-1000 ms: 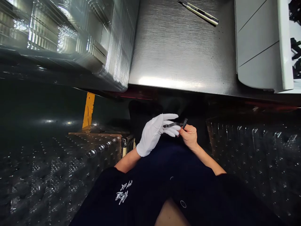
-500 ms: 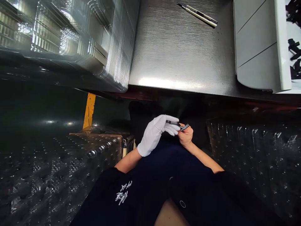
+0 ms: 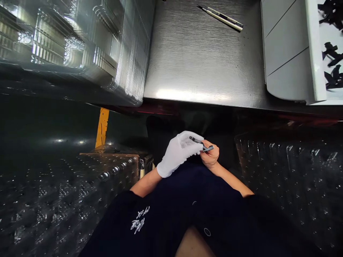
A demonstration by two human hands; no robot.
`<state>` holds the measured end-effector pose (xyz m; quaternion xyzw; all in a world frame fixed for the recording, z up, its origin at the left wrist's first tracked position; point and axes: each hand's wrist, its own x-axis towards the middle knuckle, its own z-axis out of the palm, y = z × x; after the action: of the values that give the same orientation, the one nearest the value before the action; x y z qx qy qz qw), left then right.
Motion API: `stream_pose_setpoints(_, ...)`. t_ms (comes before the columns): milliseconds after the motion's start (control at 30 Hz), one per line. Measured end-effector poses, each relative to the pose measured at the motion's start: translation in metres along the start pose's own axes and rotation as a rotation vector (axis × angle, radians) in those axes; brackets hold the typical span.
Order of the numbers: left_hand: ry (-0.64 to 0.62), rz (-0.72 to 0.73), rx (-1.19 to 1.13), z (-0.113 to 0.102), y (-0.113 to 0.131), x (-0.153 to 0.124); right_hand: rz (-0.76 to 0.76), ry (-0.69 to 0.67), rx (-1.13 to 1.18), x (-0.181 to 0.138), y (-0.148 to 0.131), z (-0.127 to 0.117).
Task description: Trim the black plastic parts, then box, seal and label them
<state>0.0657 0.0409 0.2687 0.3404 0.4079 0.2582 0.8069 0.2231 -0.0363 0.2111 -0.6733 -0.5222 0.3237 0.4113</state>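
Both hands meet over the lap, below the table point(image 3: 193, 60) edge: the gloved left hand point(image 3: 178, 153) and bare right hand point(image 3: 210, 157) each pinch one small dark part point(image 3: 201, 144). More dark parts point(image 3: 331, 67) wait in the white bin point(image 3: 313, 53).

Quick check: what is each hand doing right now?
Left hand, white-gloved: closed on one end of a small dark plastic part.
Right hand, bare: closed on the part's other end.
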Motion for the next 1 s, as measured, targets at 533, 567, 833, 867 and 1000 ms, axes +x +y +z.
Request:
stream_pose_setpoints(533, 0.05, 0.308, 0.859, -0.019, -0.005, 0.004, 0.309, -0.383, 0.256, 0.026, -0.069, -0.048)
stream_pose_setpoints(567, 0.067, 0.341, 0.912, -0.019, -0.007, 0.003, 0.274, -0.39, 0.243, 0.025, -0.07, -0.048)
stream_pose_setpoints(833, 0.271, 0.752, 1.29, -0.022, -0.025, 0.004, 0.153, -0.057, 0.189, 0.023, -0.059, -0.046)
stream_pose_setpoints(867, 0.288, 0.794, 1.308, -0.022, -0.025, 0.004, 0.175, -0.013, 0.204, 0.024, -0.058, -0.046)
stream_pose_setpoints(1000, 0.311, 0.921, 1.27, -0.022, -0.006, -0.011, 0.127, -0.03, 0.25, 0.025, -0.062, -0.046)
